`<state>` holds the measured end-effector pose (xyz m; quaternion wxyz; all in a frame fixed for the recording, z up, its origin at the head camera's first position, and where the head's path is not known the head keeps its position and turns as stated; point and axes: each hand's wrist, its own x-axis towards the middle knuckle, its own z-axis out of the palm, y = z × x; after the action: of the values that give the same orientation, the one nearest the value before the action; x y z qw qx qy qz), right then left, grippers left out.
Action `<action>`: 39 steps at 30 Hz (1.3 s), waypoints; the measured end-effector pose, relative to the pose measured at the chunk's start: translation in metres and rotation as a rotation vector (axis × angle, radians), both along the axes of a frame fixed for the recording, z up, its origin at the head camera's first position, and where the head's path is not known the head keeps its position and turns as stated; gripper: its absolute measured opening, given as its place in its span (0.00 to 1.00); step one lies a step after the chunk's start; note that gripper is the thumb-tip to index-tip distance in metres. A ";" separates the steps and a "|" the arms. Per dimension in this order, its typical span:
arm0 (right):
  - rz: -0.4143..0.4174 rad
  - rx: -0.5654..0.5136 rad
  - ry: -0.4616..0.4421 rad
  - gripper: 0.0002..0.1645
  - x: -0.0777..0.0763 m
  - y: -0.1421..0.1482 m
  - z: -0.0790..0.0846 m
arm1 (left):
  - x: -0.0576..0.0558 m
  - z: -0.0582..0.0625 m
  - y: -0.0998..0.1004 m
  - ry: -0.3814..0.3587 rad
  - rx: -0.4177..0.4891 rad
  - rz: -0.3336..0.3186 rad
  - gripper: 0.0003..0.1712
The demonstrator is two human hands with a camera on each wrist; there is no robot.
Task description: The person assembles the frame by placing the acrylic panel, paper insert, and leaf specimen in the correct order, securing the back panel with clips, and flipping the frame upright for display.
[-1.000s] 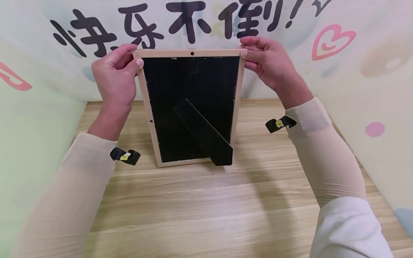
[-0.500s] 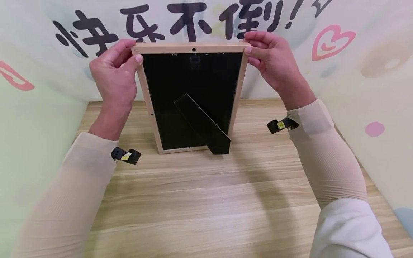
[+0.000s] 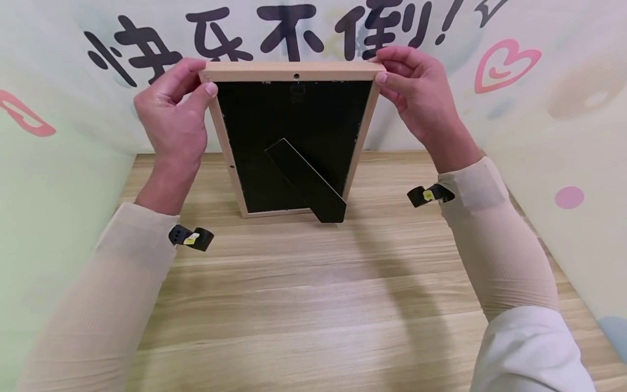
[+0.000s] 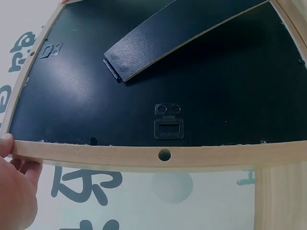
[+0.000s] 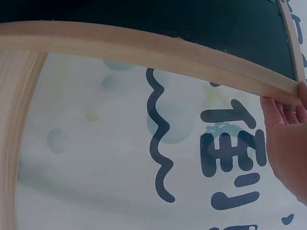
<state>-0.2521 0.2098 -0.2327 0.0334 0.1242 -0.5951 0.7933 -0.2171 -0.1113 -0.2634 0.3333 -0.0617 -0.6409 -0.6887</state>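
Observation:
A picture frame with a light wooden rim (image 3: 294, 69) stands upright with its black back (image 3: 250, 120) toward me. My left hand (image 3: 176, 117) pinches its upper left corner, thumb on the near side. At the upper right corner my right hand (image 3: 421, 98) does the same, its fingers passing behind the rim. A black support leg (image 3: 308, 182) slants out from the back toward the lower right. The left wrist view shows a small metal hanger (image 4: 169, 122) near one edge and another hanger (image 4: 51, 50) by the side. The picture side is hidden.
Under the frame lies a wood-grain tabletop (image 3: 303, 305). Close behind rises a pale backdrop (image 3: 450, 125) with large dark characters. Side panels, a greenish one (image 3: 54, 207) on the left and a cream one (image 3: 548, 147) on the right, flank the tabletop.
Both hands have carried the frame away from me toward the backdrop, its lower edge moving up the view. The top edge now shows more of its upper face. Both grips stay the same.

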 end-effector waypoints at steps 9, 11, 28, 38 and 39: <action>-0.059 -0.014 0.101 0.16 0.018 0.000 -0.007 | 0.008 -0.002 0.001 0.054 0.028 -0.017 0.10; -0.065 -0.020 0.144 0.16 0.022 -0.001 -0.009 | 0.008 -0.003 0.001 0.078 0.061 -0.037 0.10; -0.229 0.123 0.311 0.18 0.055 -0.010 -0.018 | 0.005 -0.015 -0.005 0.078 0.027 -0.035 0.13; -0.310 0.297 0.455 0.18 0.070 -0.019 -0.023 | 0.009 -0.016 -0.008 0.045 0.002 -0.010 0.16; -0.305 0.291 0.455 0.18 0.070 -0.019 -0.024 | 0.012 -0.016 -0.007 0.030 -0.018 -0.001 0.17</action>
<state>-0.1818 0.1906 -0.2571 0.2665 0.2115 -0.6914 0.6373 -0.2054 -0.1183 -0.2790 0.3421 -0.0753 -0.6418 -0.6822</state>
